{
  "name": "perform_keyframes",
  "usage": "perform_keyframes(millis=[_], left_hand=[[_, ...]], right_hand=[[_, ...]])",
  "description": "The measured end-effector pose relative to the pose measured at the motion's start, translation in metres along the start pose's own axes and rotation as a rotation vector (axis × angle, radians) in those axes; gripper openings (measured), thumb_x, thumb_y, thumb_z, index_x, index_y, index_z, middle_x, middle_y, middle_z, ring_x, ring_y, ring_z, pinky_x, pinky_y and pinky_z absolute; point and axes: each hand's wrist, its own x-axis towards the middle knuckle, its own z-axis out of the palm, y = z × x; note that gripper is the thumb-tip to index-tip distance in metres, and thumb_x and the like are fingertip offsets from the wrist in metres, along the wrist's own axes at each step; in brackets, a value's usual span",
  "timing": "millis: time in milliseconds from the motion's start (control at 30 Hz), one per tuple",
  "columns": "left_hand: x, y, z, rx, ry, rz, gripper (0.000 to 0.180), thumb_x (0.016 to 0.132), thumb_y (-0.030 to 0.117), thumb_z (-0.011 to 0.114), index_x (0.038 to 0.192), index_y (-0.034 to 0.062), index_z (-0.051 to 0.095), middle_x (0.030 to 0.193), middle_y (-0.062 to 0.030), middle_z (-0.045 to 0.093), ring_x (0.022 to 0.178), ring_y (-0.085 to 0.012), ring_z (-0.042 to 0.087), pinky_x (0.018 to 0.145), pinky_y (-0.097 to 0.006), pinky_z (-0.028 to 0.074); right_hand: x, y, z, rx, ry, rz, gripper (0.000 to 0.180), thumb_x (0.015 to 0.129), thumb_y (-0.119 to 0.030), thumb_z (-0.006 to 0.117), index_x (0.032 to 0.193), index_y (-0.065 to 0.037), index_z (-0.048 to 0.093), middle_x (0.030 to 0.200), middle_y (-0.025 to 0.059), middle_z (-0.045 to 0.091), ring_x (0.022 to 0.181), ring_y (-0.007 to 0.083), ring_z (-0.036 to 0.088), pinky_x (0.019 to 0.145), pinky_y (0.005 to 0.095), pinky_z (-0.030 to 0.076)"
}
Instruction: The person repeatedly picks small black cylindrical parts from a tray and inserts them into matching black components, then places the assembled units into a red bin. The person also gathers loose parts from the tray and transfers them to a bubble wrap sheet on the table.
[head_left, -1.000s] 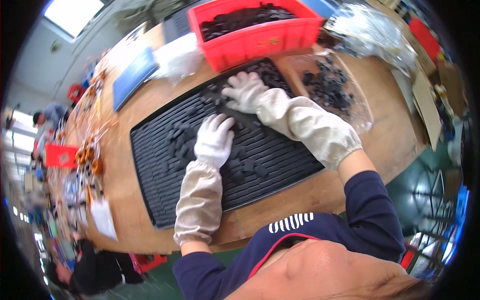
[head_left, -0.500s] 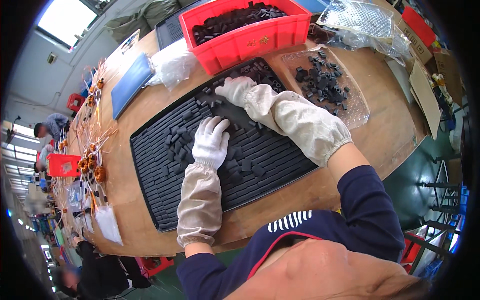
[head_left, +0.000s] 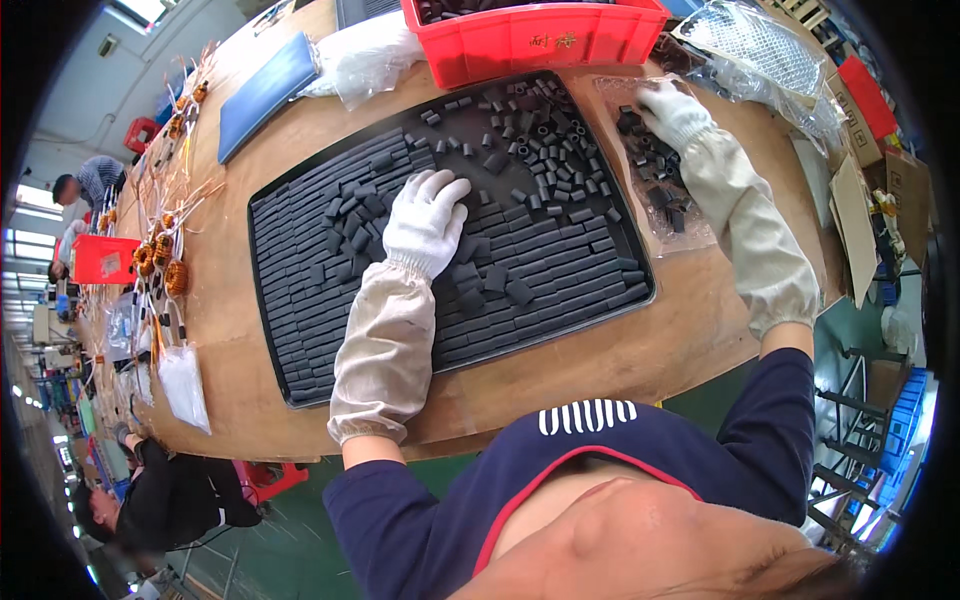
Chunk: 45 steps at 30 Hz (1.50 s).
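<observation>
Black tray [head_left: 300, 385]: lies on the wooden table [head_left: 640, 360], rows of small black blocks [head_left: 560, 270] filling it, loose ones heaped at its far end.
Left hand [head_left: 425, 222]: gloved, fingers spread flat on the blocks, gripping nothing.
Right hand [head_left: 675, 112]: gloved, fingers curled into the clear bag of black parts [head_left: 660, 190] beside the tray; grip cannot be told.
Red bin [head_left: 530, 40]: just beyond the tray.

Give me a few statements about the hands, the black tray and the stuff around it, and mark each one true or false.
1. The left hand lies flat on the black pieces in the black tray. True.
2. The right hand rests inside the red bin. False: it is on the clear bag of black pieces beside the tray.
3. Both hands wear white gloves. True.
4. The tray is bare. False: rows of black pieces fill it, with loose ones at the far end.
</observation>
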Motion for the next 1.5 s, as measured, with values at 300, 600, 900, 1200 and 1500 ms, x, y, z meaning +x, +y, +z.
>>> perform_keyframes(millis=[300,600,900,1200,1500], left_hand=[[0.006,0.003,-0.008,-0.023,0.038,0.053,0.032,0.083,0.005,0.070,0.114,0.0108,0.069,0.121,-0.0121,0.067,0.119,-0.0394,0.061,0.101,-0.048,0.051],[0.015,0.052,-0.003,-0.071,-0.262,0.219,0.043,0.077,0.001,0.067,0.120,0.0091,0.065,0.122,-0.0146,0.064,0.116,-0.0382,0.061,0.098,-0.046,0.052],[0.015,0.024,-0.027,-0.041,-0.062,0.033,0.030,0.083,-0.005,0.061,0.109,0.0070,0.071,0.112,-0.0146,0.071,0.110,-0.0375,0.066,0.098,-0.044,0.053],[0.003,0.033,-0.027,-0.169,-0.194,0.003,0.024,0.084,-0.003,0.063,0.102,0.0110,0.071,0.110,-0.0120,0.070,0.107,-0.0351,0.065,0.093,-0.043,0.054],[-0.006,0.029,-0.057,-0.109,-0.289,0.060,0.024,0.079,-0.004,0.063,0.096,0.0111,0.074,0.121,-0.0162,0.069,0.119,-0.0386,0.062,0.102,-0.045,0.051]], right_hand=[[-0.050,-0.093,-0.016,0.381,0.139,-0.546,0.033,0.083,-0.016,0.074,0.115,-0.020,0.072,0.115,0.0056,0.069,0.117,0.0314,0.062,0.099,0.0437,0.052],[-0.034,-0.150,-0.002,0.308,0.017,-0.568,0.041,0.073,-0.019,0.076,0.114,-0.023,0.072,0.136,0.0129,0.059,0.132,0.0361,0.052,0.105,0.0502,0.045],[-0.010,-0.177,0.002,0.318,0.113,-0.560,0.023,0.087,-0.026,0.070,0.109,-0.019,0.073,0.107,0.0061,0.068,0.110,0.0297,0.062,0.096,0.0453,0.049],[-0.002,-0.215,0.017,0.461,-0.092,-0.492,0.026,0.085,-0.032,0.072,0.104,-0.014,0.073,0.108,0.0127,0.069,0.109,0.0349,0.064,0.095,0.0482,0.051],[-0.026,-0.187,-0.025,0.966,0.064,-0.247,0.022,0.086,-0.018,0.071,0.105,-0.007,0.068,0.094,0.0164,0.072,0.091,0.0325,0.072,0.082,0.0419,0.057]])
